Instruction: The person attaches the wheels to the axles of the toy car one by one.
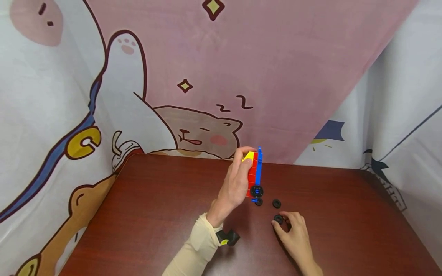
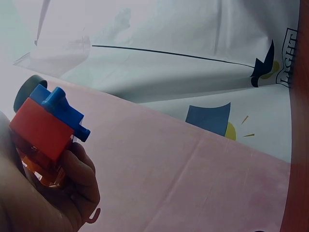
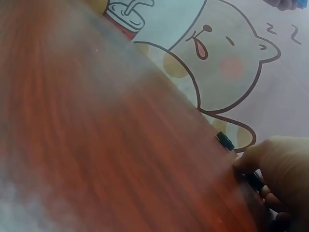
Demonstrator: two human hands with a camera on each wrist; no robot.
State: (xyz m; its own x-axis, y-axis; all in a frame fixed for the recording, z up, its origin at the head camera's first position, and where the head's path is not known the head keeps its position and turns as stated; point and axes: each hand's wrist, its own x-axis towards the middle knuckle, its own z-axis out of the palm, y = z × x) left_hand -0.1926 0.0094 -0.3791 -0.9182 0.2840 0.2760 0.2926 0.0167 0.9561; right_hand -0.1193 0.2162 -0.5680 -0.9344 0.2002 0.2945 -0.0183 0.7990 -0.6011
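My left hand (image 1: 235, 182) grips a toy car (image 1: 253, 174) built of red, blue and yellow blocks, holding it up over the table. A black wheel (image 1: 256, 191) with a blue centre is fitted at the car's lower end. In the left wrist view, the fingers wrap round the red body (image 2: 42, 129), and the blue part (image 2: 60, 107) faces outward. Down at the tabletop, my right hand (image 1: 295, 234) pinches a loose black wheel (image 1: 277, 219) between thumb and fingers. Just beyond it lies another black wheel (image 1: 276, 203).
One more small black wheel (image 1: 259, 202) shows right below the car. All this is over a reddish-brown wooden table (image 1: 155, 214). A printed cloth (image 1: 293, 76) with cartoon animals hangs along the table's back and sides. A dark strap piece (image 1: 228, 237) sticks out from the left wrist.
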